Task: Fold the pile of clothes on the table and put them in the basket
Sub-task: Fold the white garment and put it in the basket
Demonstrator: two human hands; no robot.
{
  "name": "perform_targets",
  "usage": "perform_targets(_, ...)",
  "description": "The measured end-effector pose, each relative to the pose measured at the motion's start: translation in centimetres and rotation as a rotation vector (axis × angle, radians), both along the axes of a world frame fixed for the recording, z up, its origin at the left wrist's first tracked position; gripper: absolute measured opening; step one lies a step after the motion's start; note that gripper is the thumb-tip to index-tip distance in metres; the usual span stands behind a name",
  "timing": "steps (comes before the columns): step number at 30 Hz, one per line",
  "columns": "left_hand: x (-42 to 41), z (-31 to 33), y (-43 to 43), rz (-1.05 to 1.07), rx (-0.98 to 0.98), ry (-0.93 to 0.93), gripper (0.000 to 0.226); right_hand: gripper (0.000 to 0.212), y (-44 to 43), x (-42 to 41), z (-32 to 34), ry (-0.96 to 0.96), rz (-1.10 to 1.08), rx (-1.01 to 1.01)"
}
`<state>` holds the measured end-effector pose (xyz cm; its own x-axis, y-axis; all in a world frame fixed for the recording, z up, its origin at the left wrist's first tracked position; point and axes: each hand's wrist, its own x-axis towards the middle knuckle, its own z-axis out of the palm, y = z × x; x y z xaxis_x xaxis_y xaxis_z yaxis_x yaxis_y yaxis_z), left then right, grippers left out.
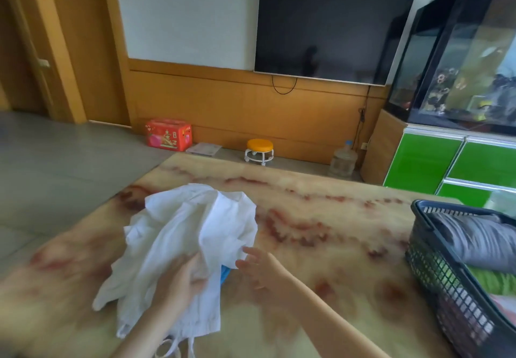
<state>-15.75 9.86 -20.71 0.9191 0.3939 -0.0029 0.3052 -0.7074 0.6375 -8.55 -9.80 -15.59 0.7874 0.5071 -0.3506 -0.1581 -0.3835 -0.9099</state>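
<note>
Shirt [192, 235] mid-table, basket [427, 268] at right edge

Crumpled white cloth garment [190, 232]: thin, matt, softly creased.
Beige table top with red veining [321, 209]: stone-like pattern, smooth, faint sheen.
Dark rectangular plastic mesh basket [435, 271]: hard lattice, slight gloss.
In it, folded grey cloth [480, 240]: matt, fine stripes or ribs, cannot tell which. Under it, green cloth [494, 279]: nubbly.
Orange-brown wood wall panelling [237, 101]: smooth, satin.
Black wall-mounted television [332, 34]: glossy, reflective screen.
Black-framed glass fish tank [460, 64]: shiny panes.
Bright green cabinet doors [424, 162]: high gloss.
Red printed cardboard box [168, 134]: slight sheen.
Grey floor tiles [55, 156]: matt.
</note>
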Motion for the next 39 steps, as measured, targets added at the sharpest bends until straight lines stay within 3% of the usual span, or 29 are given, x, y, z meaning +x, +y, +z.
perform_targets(3,-0.7,-0.4,-1.1,-0.088,-0.075,-0.138,0.049,0.064,3.6,0.2,-0.1,-0.009,-0.111,0.046)
perform_targets(6,-1.8,0.8,-3.5,-0.343,-0.175,-0.005,0.028,0.077,5.8,1.4,-0.1,-0.103,-0.176,-0.027)
perform_targets(7,-2.1,1.1,-4.3,-0.396,-0.206,0.047,0.03,0.076,6.2,1.8,-0.3,-0.137,-0.167,-0.099)
perform_targets(8,-2.4,1.1,-4.7,-0.429,-0.221,0.073,0.033,0.068,6.4,2.1,-0.5,-0.144,-0.157,-0.161)
perform_targets(10,-2.8,1.3,-5.0,-0.418,-0.209,0.041,0.015,0.019,6.0,2.6,-1.3,-0.227,-0.168,-0.266)
perform_targets(11,-2.9,1.5,-4.9,-0.387,-0.212,-0.003,0.01,0.01,5.3,2.5,-1.4,-0.29,-0.174,-0.3)
perform_targets(13,-3.0,1.9,-4.1,-0.267,-0.243,-0.134,0.028,0.024,2.6,3.6,-2.1,-0.371,-0.215,-0.353)
perform_targets(15,-2.8,2.2,-3.2,-0.17,-0.222,-0.273,0.029,0.014,-1.7,4.9,-1.7,-0.408,-0.278,-0.382)
perform_targets(20,-1.2,2.8,-1.8,-0.054,0.115,-0.487,0.043,0.02,-15.0,7.3,1.3,-0.451,-0.486,-0.677)
perform_targets(23,-0.6,3.7,-2.6,-0.029,0.204,-0.589,0.054,0.021,-20.6,8.1,2.1,-0.42,-0.38,-0.848)
perform_targets(26,-0.1,3.8,-3.6,0.027,0.328,-0.543,0.071,0.041,-21.3,8.6,1.9,-0.447,-0.253,-0.694)
perform_targets(29,0.9,3.0,-3.6,0.066,0.42,-0.327,0.073,0.045,-17.9,8.1,1.9,-0.482,-0.295,-0.501)
perform_targets(31,0.8,2.9,-3.8,0.002,0.253,-0.099,0.051,0.047,-14.8,7.6,1.3,-0.491,-0.25,-0.425)
perform_targets(33,-0.3,2.7,-4.4,-0.068,0.011,-0.001,0.024,0.054,-11.3,6.6,0.7,-0.54,-0.155,-0.366)
perform_targets(36,-1.2,2.2,-6.9,-0.23,-0.278,0.061,0.031,0.052,-6.2,4.9,0.1,-0.409,-0.006,-0.225)
perform_targets(39,-1.3,3.4,-9.6,-0.414,-0.465,0.171,0.029,0.055,-3.9,3.7,-1.0,-0.436,0.143,-0.344)
